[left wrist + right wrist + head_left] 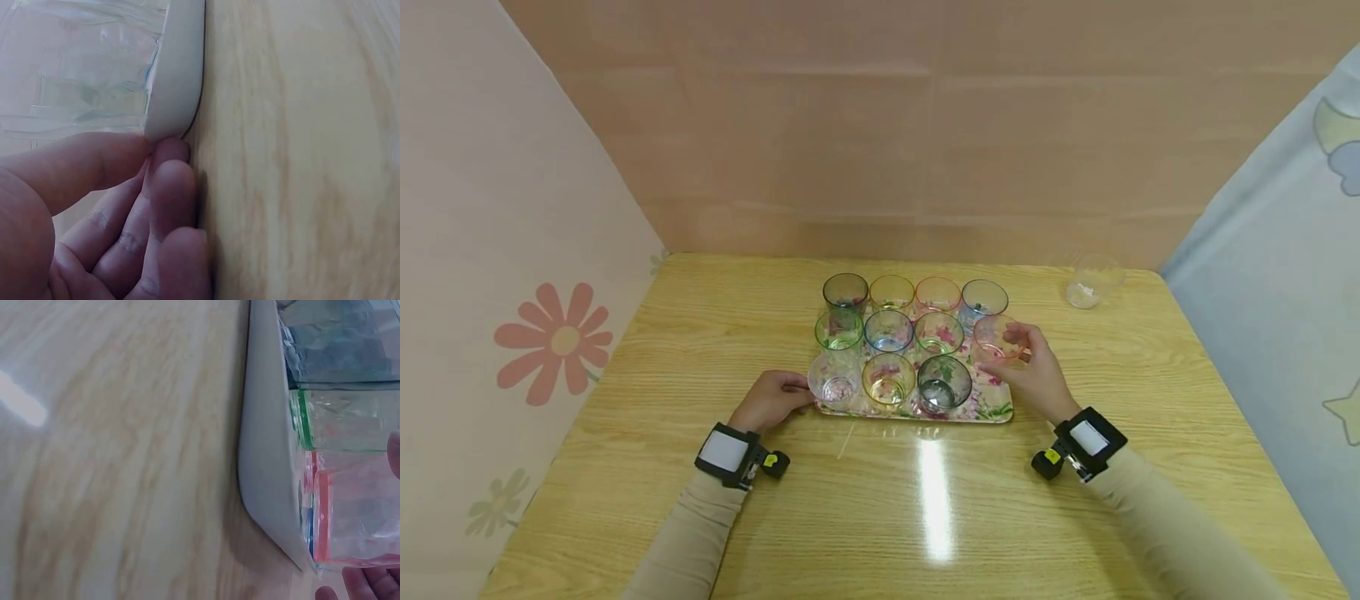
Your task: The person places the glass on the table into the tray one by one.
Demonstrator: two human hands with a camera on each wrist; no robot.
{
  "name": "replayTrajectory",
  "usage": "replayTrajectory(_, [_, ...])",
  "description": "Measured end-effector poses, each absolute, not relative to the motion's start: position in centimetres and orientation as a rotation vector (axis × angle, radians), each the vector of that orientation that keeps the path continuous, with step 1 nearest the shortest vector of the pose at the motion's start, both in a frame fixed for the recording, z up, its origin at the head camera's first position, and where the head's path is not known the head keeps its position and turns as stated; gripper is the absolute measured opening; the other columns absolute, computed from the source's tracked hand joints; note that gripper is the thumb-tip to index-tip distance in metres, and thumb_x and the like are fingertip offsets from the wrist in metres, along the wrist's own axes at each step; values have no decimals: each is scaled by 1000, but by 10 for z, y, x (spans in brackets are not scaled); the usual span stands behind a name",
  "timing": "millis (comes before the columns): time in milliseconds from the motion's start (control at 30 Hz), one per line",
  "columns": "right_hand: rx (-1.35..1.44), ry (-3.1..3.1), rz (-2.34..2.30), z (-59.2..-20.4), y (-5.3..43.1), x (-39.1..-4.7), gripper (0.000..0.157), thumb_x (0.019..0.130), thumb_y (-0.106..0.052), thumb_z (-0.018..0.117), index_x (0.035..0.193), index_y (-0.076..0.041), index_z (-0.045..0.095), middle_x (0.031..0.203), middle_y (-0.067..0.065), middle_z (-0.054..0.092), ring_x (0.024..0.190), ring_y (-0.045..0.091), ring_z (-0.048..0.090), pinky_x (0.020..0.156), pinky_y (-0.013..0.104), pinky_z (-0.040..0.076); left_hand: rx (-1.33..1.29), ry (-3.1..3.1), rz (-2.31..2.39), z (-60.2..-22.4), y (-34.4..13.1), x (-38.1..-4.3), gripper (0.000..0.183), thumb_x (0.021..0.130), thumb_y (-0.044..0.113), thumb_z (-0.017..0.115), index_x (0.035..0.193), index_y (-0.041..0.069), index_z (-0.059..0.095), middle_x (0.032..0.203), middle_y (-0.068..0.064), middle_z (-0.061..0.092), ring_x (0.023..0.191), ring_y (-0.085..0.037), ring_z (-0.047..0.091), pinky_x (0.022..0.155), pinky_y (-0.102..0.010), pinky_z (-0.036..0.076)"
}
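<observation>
My right hand (1037, 375) grips a pink glass (994, 348) at the right end of the middle row on a floral tray (994, 412). In the right wrist view, fingers and thumb lie on opposite sides of this glass (359, 519), its base close to the tray's pale side wall (269, 419). At the front left, my left hand (771, 402) pinches the tray's corner beside a clear glass (835, 390). The left wrist view has the thumb and curled fingers (172, 187) meeting at the white tray corner (178, 75).
Tinted glasses fill the tray in rows, among them a dark one (944, 387), a yellow one (888, 385), a green one (839, 333) and a blue one (985, 300). Off the tray, a clear glass (1084, 292) stands at the wooden table's (820, 517) back right.
</observation>
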State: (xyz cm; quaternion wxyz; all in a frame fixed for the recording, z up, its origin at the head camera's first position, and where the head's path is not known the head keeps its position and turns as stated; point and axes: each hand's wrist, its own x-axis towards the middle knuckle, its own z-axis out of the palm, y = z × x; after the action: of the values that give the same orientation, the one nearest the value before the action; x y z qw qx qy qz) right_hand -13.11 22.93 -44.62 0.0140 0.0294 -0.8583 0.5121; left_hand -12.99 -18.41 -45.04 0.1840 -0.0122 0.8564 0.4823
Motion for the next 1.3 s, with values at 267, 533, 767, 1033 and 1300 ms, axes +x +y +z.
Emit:
replayTrajectory(267, [78, -2711, 1590, -452, 221, -134, 76, 88, -15, 82, 145, 5, 35, 139, 24, 46, 123, 39, 48, 102, 51, 41, -46, 2413, 1351, -450, -182, -131, 23, 93, 8, 73, 110, -6, 73, 89, -10, 75, 73, -13, 66, 65, -28, 52])
replayTrajectory(533, [60, -2741, 1523, -453, 218, -137, 79, 90, -15, 81, 148, 6, 32, 137, 27, 45, 119, 40, 49, 100, 51, 43, -32, 2389, 1381, -450, -182, -131, 24, 94, 6, 70, 113, -9, 72, 91, -11, 75, 73, -13, 66, 66, -28, 54])
replayTrajectory(767, [59, -2740, 1526, -455, 219, -137, 83, 90, -15, 80, 151, 6, 28, 139, 28, 44, 128, 42, 44, 105, 55, 40, -35, 2399, 1361, -450, -181, -132, 23, 94, 7, 71, 111, -8, 72, 89, -10, 75, 72, -13, 66, 66, -29, 53])
replayTrajectory(1033, [12, -2687, 1580, -446, 227, -135, 78, 101, -27, 66, 156, 3, 20, 146, 28, 38, 133, 43, 40, 109, 57, 37, -45, 2425, 1325, -448, -180, -131, 25, 95, 9, 72, 114, -7, 72, 89, -9, 75, 76, -14, 67, 67, -27, 52])
replayTrajectory(1300, [-134, -2278, 1468, -428, 269, -158, 48, 108, -21, 49, 143, 7, 33, 137, 17, 43, 127, 25, 40, 101, 33, 36, -52, 2430, 1306, -449, -181, -128, 24, 93, 8, 73, 112, -6, 72, 91, -9, 74, 77, -15, 66, 67, -28, 52])
